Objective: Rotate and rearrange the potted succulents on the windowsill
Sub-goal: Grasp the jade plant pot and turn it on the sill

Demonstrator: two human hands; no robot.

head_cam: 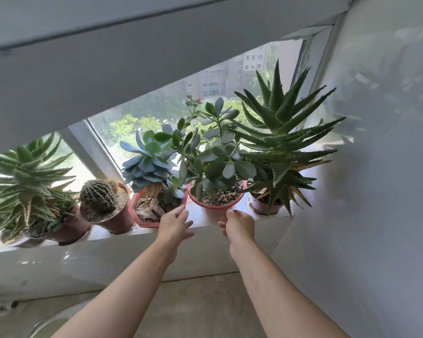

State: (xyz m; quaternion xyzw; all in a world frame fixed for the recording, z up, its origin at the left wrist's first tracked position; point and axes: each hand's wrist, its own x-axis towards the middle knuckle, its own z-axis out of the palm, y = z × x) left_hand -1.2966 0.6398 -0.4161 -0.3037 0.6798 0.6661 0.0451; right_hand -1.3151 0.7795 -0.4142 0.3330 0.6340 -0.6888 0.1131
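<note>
Several potted succulents stand in a row on the white windowsill (200,217). From left: a spiky aloe (27,181), a round cactus (99,196) in a brown pot, a blue-green rosette (149,162) in an angular red pot (144,222), a jade plant (215,154) in a round red pot (216,204), and a tall aloe (281,132) in a small pot. My left hand (175,225) is open, fingertips at the angular pot's right rim. My right hand (238,226) is open just below the jade plant's pot, fingers spread; contact is unclear.
A grey blind or curtain (108,57) hangs over the upper window. A white wall (376,191) closes in right of the tall aloe. The pots stand close together, leaves overlapping. Below the sill is a white ledge and a tiled floor (200,308).
</note>
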